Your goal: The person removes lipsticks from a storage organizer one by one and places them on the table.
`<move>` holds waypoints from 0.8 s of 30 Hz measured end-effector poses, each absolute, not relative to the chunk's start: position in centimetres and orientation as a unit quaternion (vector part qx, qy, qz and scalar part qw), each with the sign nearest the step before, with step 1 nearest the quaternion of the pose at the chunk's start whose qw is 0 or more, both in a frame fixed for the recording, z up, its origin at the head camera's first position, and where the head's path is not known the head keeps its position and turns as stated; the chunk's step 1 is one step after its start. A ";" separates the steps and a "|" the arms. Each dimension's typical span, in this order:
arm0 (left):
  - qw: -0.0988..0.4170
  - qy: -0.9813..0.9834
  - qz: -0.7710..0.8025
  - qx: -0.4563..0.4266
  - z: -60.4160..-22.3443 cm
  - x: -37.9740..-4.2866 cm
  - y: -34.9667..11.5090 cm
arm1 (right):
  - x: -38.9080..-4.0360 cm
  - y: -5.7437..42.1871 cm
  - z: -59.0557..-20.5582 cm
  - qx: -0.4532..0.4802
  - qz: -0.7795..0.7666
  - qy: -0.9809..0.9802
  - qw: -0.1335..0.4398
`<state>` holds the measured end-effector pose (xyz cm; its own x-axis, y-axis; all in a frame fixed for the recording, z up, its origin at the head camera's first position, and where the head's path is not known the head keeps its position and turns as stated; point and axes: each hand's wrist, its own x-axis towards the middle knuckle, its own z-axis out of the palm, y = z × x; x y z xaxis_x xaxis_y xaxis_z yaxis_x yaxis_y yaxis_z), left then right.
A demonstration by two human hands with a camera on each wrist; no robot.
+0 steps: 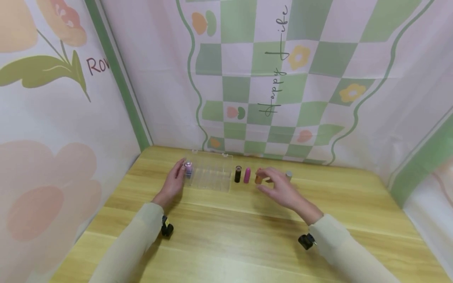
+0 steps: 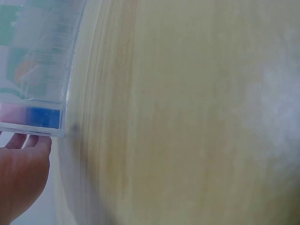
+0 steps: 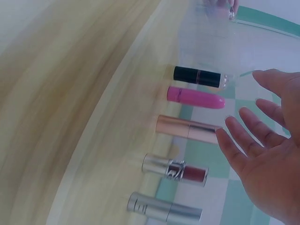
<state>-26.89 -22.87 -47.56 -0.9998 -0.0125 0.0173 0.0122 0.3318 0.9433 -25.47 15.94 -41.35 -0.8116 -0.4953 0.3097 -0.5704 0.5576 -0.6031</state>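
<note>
My left hand (image 1: 172, 181) rests its fingers against the left end of a clear compartment box (image 1: 212, 183), whose transparent lid stands raised at the back. Inside the leftmost compartment stands a pink and blue lipstick tube (image 2: 44, 117). On the right, my right hand (image 1: 279, 189) hovers with spread fingers and nothing in them. In the right wrist view its fingertips overlap the top of a rose-gold lipstick (image 3: 187, 129). Lined up upright with that one are a black lipstick (image 3: 197, 77), a magenta lipstick (image 3: 194, 97), a silver tube with a dark red section (image 3: 176, 169) and a silver lipstick (image 3: 164, 208).
The wooden table (image 1: 226, 239) ends at a hanging cloth (image 1: 237, 86) with green and white checks just behind the box and lipsticks. Another printed cloth (image 1: 70, 129) hangs along the left side.
</note>
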 end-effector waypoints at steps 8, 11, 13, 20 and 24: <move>0.001 -0.818 -0.575 0.006 -47.6 -27.0 -22.9 | -25.5 14.3 -41.0 0.316 0.366 -0.874 0.049; 0.002 -0.818 -0.575 0.004 -47.6 -27.0 -22.9 | -25.5 13.8 -40.9 0.321 0.368 -0.872 0.047; 0.003 -0.818 -0.576 0.002 -47.7 -27.0 -22.9 | -25.5 13.5 -40.9 0.322 0.364 -0.873 0.046; 0.004 -0.815 -0.580 0.004 -47.5 -27.0 -22.9 | -25.9 12.5 -40.8 0.327 0.370 -0.869 0.035; 0.005 -0.816 -0.578 0.007 -47.5 -27.0 -22.8 | -26.0 11.9 -40.9 0.330 0.376 -0.865 0.030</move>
<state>-26.97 -22.77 -47.50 -0.9998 -0.0178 -0.0004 -0.0063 0.3321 0.9432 -25.99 11.92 -40.86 -0.7809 -0.5478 0.3001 -0.5932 0.5000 -0.6310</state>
